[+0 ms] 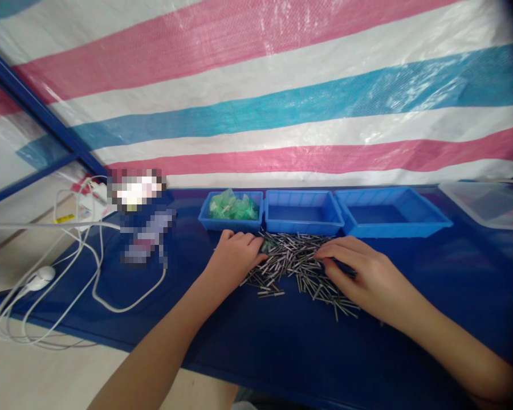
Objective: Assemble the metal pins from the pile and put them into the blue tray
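Note:
A loose pile of thin metal pins that look like blind rivets (293, 256) lies on the blue table, in front of three blue bins. At the pile's left edge is my left hand (238, 255), palm down with its fingers curled. A small piece of green plastic (266, 246) shows at its fingertips, partly covered by rivets. My right hand (365, 273) reaches into the right side of the pile, thumb and forefinger drawn together at the rivets. What lies between those fingertips is too small to see clearly.
Crumpled green plastic bags (233, 206) fill the left bin (203, 219). The middle bin (303, 229) and right bin (402, 230) stand alongside. A translucent lid or tray (491, 208) lies far right. White cables (98, 279) and a blurred-out object (147, 239) are at left.

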Motion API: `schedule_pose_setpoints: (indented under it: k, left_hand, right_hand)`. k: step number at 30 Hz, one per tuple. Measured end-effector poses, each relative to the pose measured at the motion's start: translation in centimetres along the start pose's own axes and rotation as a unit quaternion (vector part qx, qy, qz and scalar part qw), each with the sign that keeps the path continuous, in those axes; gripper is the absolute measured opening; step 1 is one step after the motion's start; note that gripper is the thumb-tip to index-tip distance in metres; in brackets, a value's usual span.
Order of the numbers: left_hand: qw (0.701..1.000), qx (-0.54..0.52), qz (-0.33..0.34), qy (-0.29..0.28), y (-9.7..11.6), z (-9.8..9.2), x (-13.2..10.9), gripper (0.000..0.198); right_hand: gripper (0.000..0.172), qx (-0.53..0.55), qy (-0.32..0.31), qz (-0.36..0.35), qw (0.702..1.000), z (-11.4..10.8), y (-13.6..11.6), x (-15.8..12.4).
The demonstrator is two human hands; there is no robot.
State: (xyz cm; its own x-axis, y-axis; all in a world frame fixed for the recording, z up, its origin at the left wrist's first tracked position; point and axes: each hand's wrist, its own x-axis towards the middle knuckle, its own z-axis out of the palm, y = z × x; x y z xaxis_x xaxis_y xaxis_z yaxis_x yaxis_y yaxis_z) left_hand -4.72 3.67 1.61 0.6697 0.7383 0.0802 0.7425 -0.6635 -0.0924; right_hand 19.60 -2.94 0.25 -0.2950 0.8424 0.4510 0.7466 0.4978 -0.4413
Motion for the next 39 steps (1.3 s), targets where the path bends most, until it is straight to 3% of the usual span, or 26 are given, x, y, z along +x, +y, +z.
schedule_pose_setpoints:
  k: [5, 12, 19, 27, 32, 34, 37, 39]
  left_hand:
    - [1.000, -0.001, 0.006, 0.013, -0.1, 0.2, -0.2, 0.017]
    - [1.000, -0.005, 0.008, 0.016, -0.5, -0.4, -0.2, 0.027]
    - [0.996, 0.027, 0.080, 0.033, 0.0, -0.1, 0.3, 0.018]
    - [0.988, 0.033, 0.066, 0.135, -0.5, -0.4, 0.2, 0.027]
    - [0.970, -0.043, 0.038, 0.235, 0.0, -1.2, -0.2, 0.025]
    - [0.955, -0.119, 0.032, 0.268, 0.8, -1.4, -0.3, 0.024]
    - [0.926, -0.257, 0.035, 0.274, 2.3, -1.5, -0.4, 0.021]
    - [0.912, -0.320, 0.038, 0.252, 3.2, -1.4, -0.4, 0.019]
  right_hand:
    - [0.018, 0.002, 0.004, -0.003, 1.000, 0.0, 0.0, 0.0]
    - [0.018, -0.002, -0.005, -0.010, 1.000, 0.0, -0.1, 0.1]
    - [0.019, 0.008, 0.004, -0.018, 1.000, -0.1, -0.3, 0.1]
    - [0.019, 0.003, -0.015, -0.022, 1.000, -0.2, -0.4, 0.0]
    - [0.018, 0.023, -0.006, -0.008, 1.000, 0.2, -0.7, -0.2]
    - [0.026, 0.034, 0.001, 0.015, 0.999, 0.4, -1.0, -0.2]
    - [0.043, 0.064, 0.002, 0.048, 0.997, 0.8, -1.7, -0.3]
    - [0.035, 0.093, 0.001, 0.070, 0.993, 1.0, -2.0, -0.4]
